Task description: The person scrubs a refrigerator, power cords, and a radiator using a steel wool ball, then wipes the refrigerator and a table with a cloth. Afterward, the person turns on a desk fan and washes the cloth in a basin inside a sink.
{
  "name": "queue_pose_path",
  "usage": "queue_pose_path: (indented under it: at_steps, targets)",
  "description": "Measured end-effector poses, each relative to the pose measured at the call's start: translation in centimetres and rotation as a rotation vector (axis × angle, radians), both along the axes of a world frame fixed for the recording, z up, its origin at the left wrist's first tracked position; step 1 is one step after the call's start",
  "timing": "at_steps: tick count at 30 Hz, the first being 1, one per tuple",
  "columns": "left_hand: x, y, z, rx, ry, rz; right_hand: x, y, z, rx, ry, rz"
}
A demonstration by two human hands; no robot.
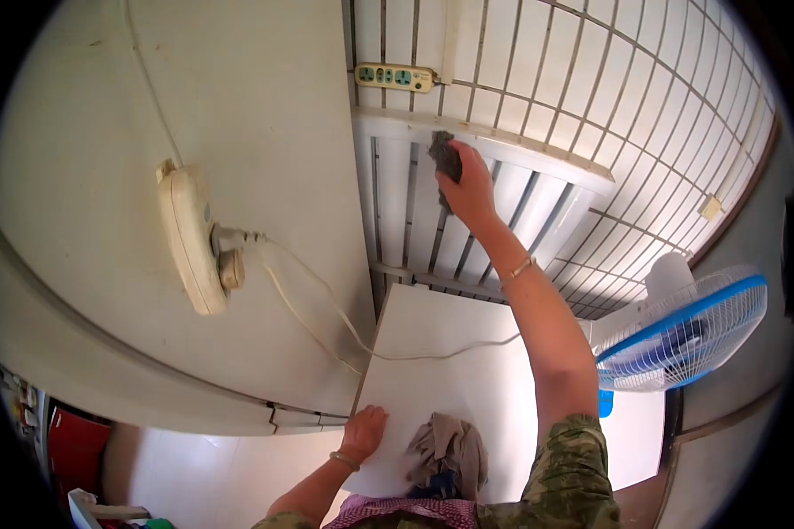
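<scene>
My right hand (469,187) is closed around a dark grey cleaning cloth (444,157), pressed to the upper part of a white slatted radiator (397,189) on the tiled wall. Part of the cloth hangs below the fingers. Lower down, my left hand (364,434) grips the left edge of a white tabletop (450,322), its fingers bent. Close to my body, a crumpled grey-brown cloth (450,445) lies on that tabletop, with neither hand on it.
A power strip (190,238) with plugs is fixed to the large pale panel on the left; its cord (432,355) crosses the tabletop. Another power strip (395,78) is on the tiles above the radiator. At right stands a blue-rimmed fan (679,335).
</scene>
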State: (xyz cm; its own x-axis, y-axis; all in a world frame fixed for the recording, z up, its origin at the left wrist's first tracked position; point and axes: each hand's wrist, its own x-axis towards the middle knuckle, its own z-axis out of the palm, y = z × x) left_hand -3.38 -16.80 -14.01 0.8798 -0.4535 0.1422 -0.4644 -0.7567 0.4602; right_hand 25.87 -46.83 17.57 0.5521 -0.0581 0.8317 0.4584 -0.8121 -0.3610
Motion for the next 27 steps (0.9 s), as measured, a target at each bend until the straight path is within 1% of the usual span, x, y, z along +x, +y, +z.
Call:
queue_pose_path:
  at_steps: [1, 2, 5, 6, 9, 10, 11, 13, 15, 16, 18, 21, 23, 25, 26, 27]
  targets:
    - [0.0, 0.0, 0.4, 0.012, 0.021, 0.005, 1.7, 0.4, 0.8, -0.047, -0.062, -0.014]
    - [0.2, 0.2, -0.1, -0.02, -0.005, -0.011, 3.3, 0.8, 1.5, -0.031, -0.018, 0.011]
    - [0.3, 0.3, 1.3, 0.058, -0.037, -0.06, 8.3, 2.6, 3.0, -0.079, 0.032, -0.025]
    - [0.3, 0.3, 0.3, 0.03, -0.043, -0.053, 9.2, 3.6, 4.2, -0.107, 0.121, -0.02]
    - [0.4, 0.3, 1.1, 0.026, 0.05, -0.062, 13.2, 6.8, 5.1, -0.176, 0.089, -0.043]
    - [0.6, 0.5, 0.2, -0.066, 0.005, -0.091, 14.9, 7.6, 5.3, -0.231, 0.138, -0.066]
    - [0.7, 0.5, -0.7, -0.104, -0.014, -0.1, 16.5, 8.5, 5.5, -0.286, 0.183, -0.086]
    - [0.7, 0.6, -0.2, -0.171, -0.041, -0.114, 20.3, 9.5, 4.5, -0.383, 0.243, -0.111]
    - [1.2, 0.3, 2.0, -0.119, 0.064, -0.095, 23.9, 10.1, 2.8, -0.469, 0.265, -0.118]
    - [1.5, 0.3, 2.8, -0.095, 0.12, -0.084, 24.3, 10.6, 2.9, -0.463, 0.285, -0.139]
    - [1.6, 0.3, 2.5, -0.091, 0.132, -0.081, 24.5, 10.9, 2.9, -0.465, 0.337, -0.178]
    - [1.5, -0.1, 1.9, -0.093, 0.141, -0.086, 24.8, 9.5, 3.0, -0.267, 0.223, -0.035]
    - [1.6, -0.1, 1.7, -0.077, 0.132, -0.077, 24.1, 7.6, 3.0, -0.279, 0.238, -0.089]
    - [1.4, -0.2, 2.7, -0.05, 0.121, -0.044, 22.3, 4.9, 3.1, -0.283, 0.283, -0.161]
    - [1.6, -0.2, 3.5, -0.078, 0.12, -0.039, 21.0, 2.5, 3.3, -0.279, 0.313, -0.205]
    - [1.7, -0.2, 3.5, -0.07, 0.112, -0.043, 18.4, 0.3, 3.9, -0.174, 0.34, -0.195]
